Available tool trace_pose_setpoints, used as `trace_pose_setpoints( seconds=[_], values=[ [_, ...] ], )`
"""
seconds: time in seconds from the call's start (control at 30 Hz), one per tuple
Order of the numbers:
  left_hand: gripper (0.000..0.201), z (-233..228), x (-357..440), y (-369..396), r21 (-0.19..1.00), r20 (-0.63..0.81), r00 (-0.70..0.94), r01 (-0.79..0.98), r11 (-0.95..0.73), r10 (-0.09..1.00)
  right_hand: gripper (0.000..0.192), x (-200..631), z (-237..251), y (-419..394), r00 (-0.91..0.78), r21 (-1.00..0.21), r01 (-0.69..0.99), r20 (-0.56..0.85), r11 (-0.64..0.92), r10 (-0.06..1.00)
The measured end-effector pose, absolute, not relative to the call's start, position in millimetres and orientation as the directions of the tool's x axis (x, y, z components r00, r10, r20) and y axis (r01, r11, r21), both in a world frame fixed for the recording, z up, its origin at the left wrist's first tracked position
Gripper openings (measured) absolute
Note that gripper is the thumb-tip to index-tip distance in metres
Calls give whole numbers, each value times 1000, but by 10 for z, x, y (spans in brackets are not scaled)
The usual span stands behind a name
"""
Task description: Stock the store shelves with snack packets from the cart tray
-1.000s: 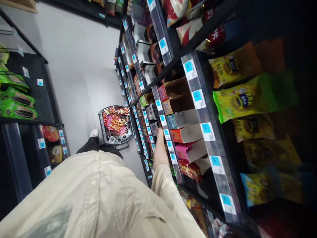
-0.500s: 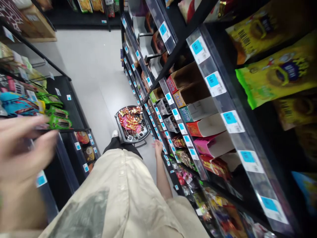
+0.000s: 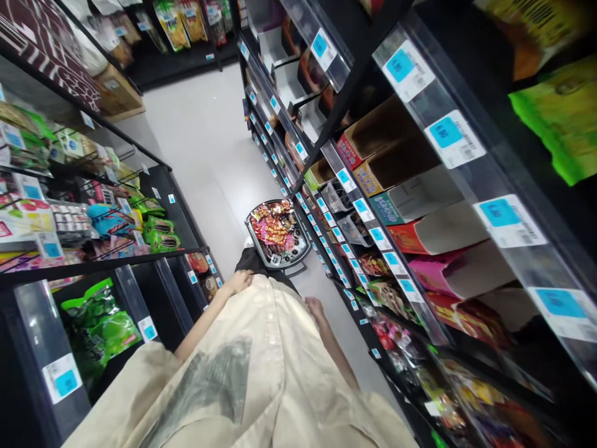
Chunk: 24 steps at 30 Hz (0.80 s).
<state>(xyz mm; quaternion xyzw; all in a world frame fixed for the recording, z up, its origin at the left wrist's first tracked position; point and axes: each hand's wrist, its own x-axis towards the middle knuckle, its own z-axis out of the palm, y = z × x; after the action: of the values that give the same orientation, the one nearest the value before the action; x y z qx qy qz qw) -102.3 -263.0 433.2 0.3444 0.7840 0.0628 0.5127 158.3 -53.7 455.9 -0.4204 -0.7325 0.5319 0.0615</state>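
– The left hand (image 3: 239, 282) lies on the front of the cream shirt (image 3: 303, 373), near the hem; how do its fingers stand?

– They look lightly bent over the cloth, yet the hand shows too small to tell whether it is open or closed

– And the right hand (image 3: 314, 308)?

– It hangs beside the shirt, over the pale floor (image 3: 196, 127), at about four o'clock from the left one; its fingers seem half curled, and whether it is open or closed cannot be told either

– Where is the basket (image 3: 308, 252)?

– On the floor ahead, well apart from both hands: between one and two o'clock from the left hand, about eleven from the right, with its handle (image 3: 295, 270) at its own five o'clock

– What fills it?

– Red packets (image 3: 273, 230) in the middle, shiny brown packets (image 3: 280, 208) towards twelve o'clock, and dark round pieces (image 3: 291, 247) towards four

– What is close to it?

– A white shoe (image 3: 247, 242) just beside it at eight to nine o'clock, and the dark trousers (image 3: 252, 261) at about seven

– And the shelves?

– From the basket, a shelf at three o'clock bears open boxes, among them a pink box (image 3: 433, 270) and a teal box (image 3: 392, 208); between eight and nine o'clock from the left hand, green bags (image 3: 102, 323) lie on another shelf, and a brown carton (image 3: 116, 93) stands near ten o'clock in the view
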Motion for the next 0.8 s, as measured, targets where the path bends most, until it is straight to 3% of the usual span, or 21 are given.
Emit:
trace_pose_setpoints(
  seconds=[0.13,0.3,0.53,0.8],
  values=[
    [45,4156,-1350,-2614,413,-793,-248,454,790,557,24,1314,4281,-208,-411,-683,701,-620,-203,668],
    [43,3958,-1665,-2573,392,-818,-235,441,807,525,16,549,3967,189,-238,-572,712,-742,-407,627],
    [41,3849,-2192,-2641,422,-835,-196,369,828,514,31,-450,3780,-86,-269,-568,658,-790,-494,551],
    [29,3332,-3255,-2745,320,-924,-120,272,907,362,46,-639,3685,-1000,-257,-448,725,-880,-523,399]
  ],
)
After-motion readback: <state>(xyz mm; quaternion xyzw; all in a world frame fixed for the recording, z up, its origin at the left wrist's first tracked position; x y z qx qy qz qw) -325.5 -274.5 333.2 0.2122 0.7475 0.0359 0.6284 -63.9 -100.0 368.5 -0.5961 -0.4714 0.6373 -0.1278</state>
